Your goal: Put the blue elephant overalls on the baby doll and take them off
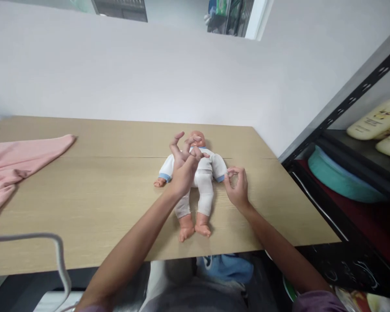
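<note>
A baby doll [205, 190] lies on its back on the table, head toward the wall and bare feet toward me. It wears a white outfit with blue cuffs. My left hand [184, 169] is over the doll's chest, fingers apart and partly bent, covering part of its face and torso; I see nothing held in it. At the doll's right-side sleeve, my right hand [237, 187] pinches thumb and fingertips together at the edge of the blue cuff [220, 178]. The doll's hand on that side is hidden.
Pink cloth [26, 158] lies on the wooden table [110, 182] at left. A grey tube [60, 255] curves over the near left edge. To the right, a black shelf [331, 143] holds pale bottles [376, 119] and a teal basin [340, 177]. Blue cloth [229, 268] sits below the front edge.
</note>
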Action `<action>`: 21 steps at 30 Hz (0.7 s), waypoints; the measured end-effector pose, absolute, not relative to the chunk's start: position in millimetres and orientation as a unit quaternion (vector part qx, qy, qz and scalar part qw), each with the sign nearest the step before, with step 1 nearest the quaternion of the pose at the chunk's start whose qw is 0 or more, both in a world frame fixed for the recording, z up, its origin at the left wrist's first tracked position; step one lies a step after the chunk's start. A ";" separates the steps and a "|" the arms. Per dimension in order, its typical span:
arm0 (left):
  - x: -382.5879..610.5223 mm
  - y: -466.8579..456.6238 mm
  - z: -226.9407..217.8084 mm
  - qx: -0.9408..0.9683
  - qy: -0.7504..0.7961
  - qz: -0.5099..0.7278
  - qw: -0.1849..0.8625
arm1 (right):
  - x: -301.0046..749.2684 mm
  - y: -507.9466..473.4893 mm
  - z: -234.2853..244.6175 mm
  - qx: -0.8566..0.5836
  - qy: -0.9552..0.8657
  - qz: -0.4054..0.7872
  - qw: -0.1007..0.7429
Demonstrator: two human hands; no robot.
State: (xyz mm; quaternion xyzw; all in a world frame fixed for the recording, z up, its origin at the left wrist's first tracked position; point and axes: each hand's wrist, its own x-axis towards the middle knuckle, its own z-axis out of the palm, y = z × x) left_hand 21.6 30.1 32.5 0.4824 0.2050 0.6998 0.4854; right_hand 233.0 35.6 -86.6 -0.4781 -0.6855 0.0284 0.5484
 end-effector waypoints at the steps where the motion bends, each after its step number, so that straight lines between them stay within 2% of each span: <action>1: 29.7 11.6 38.9 0.484 0.192 0.697 0.494 | 230.8 30.0 -83.4 -0.476 -0.681 0.028 0.555; 6: 46.5 -74.7 56.1 0.490 0.112 0.689 0.521 | 215.0 -19.2 -63.9 -0.438 -0.676 0.049 0.591; 11: 41.8 -140.7 63.2 0.489 0.104 0.664 0.556 | 208.1 -87.5 -48.4 -0.400 -0.675 0.073 0.615; 21: 33.9 -183.4 62.5 0.473 0.121 0.668 0.562 | 216.8 -150.1 -53.3 -0.417 -0.640 0.109 0.636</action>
